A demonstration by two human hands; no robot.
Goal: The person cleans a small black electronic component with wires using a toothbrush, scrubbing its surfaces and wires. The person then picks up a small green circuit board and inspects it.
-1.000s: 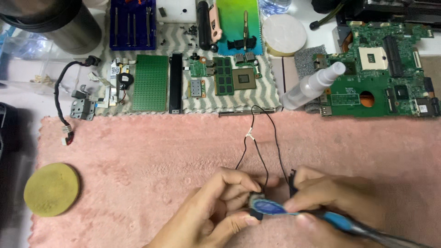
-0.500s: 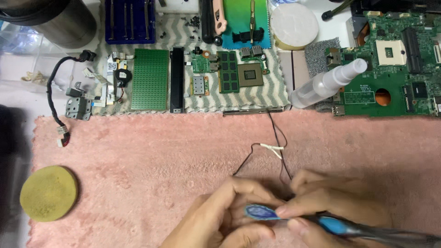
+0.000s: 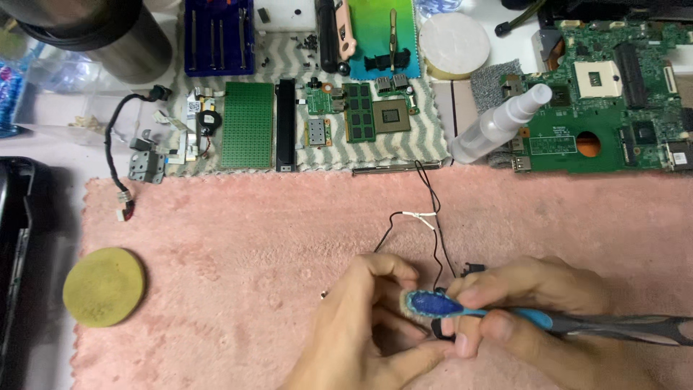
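A blue-headed toothbrush with a blue and dark grey plastic handle (image 3: 505, 318) is gripped in the right hand (image 3: 534, 310), fingers clenched around the neck just behind the head; the handle runs off toward the right edge of the head view

The left hand (image 3: 368, 325) is curled closed, thumb and fingertips pinching a small dark part under the brush head; the part is mostly hidden, so its kind cannot be told. Both hands rest low and centre on the pink fluffy towel (image 3: 253, 245)

A thin black wire pair with a white tape band (image 3: 426, 217) runs from the pinched part up to the towel's far edge. Judged light, limp and easily snagged; best taken hold of at the hidden part's body, not by the wire. The brush is judged light and stiff, with soft bristles and a secure hold at the neck

Surroundings noted:
- round yellow-green sponge pad (image 3: 105, 287) on the towel, well apart to the left
- clear plastic spray bottle (image 3: 498, 124) lying tilted at the far edge, just beside a large green motherboard (image 3: 613, 108)
- small green circuit boards and memory modules (image 3: 361, 112) on a grey zigzag cloth
- blue screwdriver tray (image 3: 219, 36) and a dark metal cylinder (image 3: 101, 36) at the far left

Only the loose wire lies close to the hands; the rest stands well apart
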